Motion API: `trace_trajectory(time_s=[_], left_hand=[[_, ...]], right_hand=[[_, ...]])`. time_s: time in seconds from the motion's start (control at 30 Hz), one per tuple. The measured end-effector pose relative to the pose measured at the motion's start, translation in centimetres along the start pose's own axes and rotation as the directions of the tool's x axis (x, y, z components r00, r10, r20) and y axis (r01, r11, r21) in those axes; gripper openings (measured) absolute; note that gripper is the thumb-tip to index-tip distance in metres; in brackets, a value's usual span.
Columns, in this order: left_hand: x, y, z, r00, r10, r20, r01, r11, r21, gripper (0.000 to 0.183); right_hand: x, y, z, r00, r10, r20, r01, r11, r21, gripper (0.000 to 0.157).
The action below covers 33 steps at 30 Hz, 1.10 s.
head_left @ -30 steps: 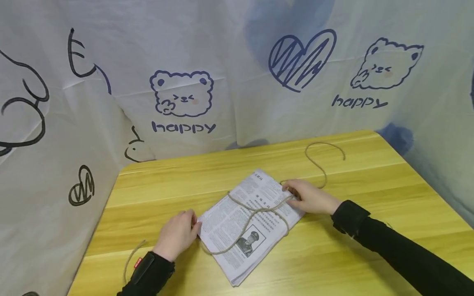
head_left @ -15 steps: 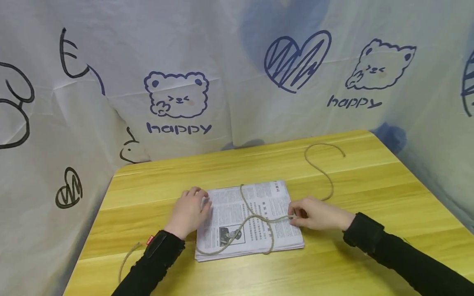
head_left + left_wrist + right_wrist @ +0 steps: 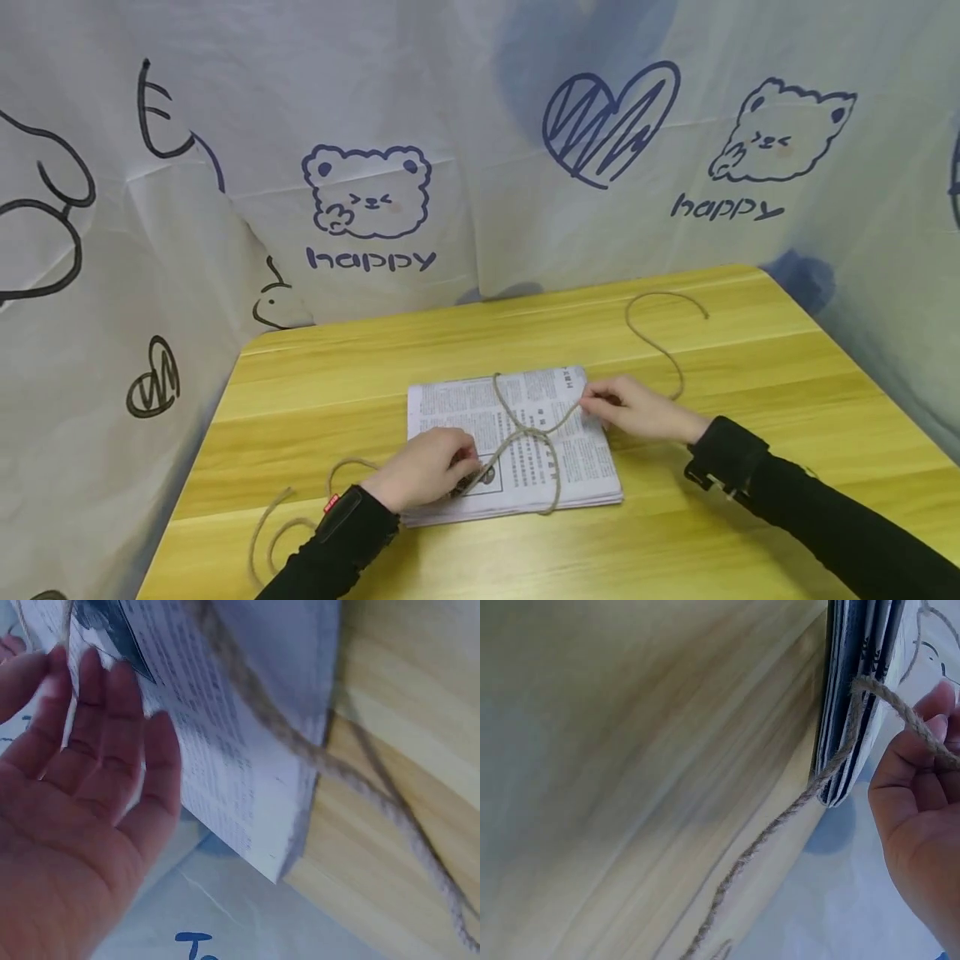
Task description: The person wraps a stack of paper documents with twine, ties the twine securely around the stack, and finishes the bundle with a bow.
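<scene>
Two grips (image 3: 426, 468) (image 3: 641, 408), one newspaper stack (image 3: 450, 408), one twine crossing (image 3: 531, 432), one table (image 3: 750, 400), two "happy" words (image 3: 371, 260) (image 3: 727, 207)

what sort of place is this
Probably a makeshift indoor work booth: a wood-grain table, bear-patterned cloth hung behind and beside it like walls, and a newspaper stack looped with twine on it.

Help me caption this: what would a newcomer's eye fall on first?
Probably the newspaper stack on the yellow table, with twine crossed over its top. The left hand and right hand pinch it on either side of the crossing. Behind, blue bear drawings mark the pale cloth.
</scene>
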State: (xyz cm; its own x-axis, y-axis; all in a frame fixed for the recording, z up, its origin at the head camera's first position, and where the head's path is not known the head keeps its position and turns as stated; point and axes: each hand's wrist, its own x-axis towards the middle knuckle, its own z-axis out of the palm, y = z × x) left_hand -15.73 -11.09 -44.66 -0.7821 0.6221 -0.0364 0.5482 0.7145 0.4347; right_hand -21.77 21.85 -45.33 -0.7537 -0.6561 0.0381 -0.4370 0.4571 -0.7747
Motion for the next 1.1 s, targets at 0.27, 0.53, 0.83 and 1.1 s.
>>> trace_trajectory(time_s=[0.27, 0.53, 0.83, 1.1], left_hand=[[1.3, 2.6, 2.5, 0.998, -0.035, -0.049, 0.044, 0.981, 0.188, 0.055], [2.5, 5.9, 4.4, 0.982, -0.160, -0.096, 0.185, 0.901, 0.393, 0.101], [2.6, 6.3, 4.6, 0.983, -0.173, -0.060, 0.183, 0.909, 0.374, 0.093], [1.9, 4.7, 4.1, 0.997, -0.070, -0.022, 0.073, 0.959, 0.274, 0.091]], right_hand=[[0.5, 0.1, 0.5, 1.000, 0.003, -0.001, -0.003, 1.000, -0.026, 0.026], [0.7, 0.1, 1.0, 0.999, 0.023, 0.029, -0.020, 0.996, -0.091, 0.024], [0.5, -0.1, 1.1, 0.999, 0.016, 0.048, -0.011, 0.993, -0.120, 0.024], [0.4, 0.4, 1.2, 0.998, 0.020, 0.051, -0.014, 0.993, -0.117, 0.023]])
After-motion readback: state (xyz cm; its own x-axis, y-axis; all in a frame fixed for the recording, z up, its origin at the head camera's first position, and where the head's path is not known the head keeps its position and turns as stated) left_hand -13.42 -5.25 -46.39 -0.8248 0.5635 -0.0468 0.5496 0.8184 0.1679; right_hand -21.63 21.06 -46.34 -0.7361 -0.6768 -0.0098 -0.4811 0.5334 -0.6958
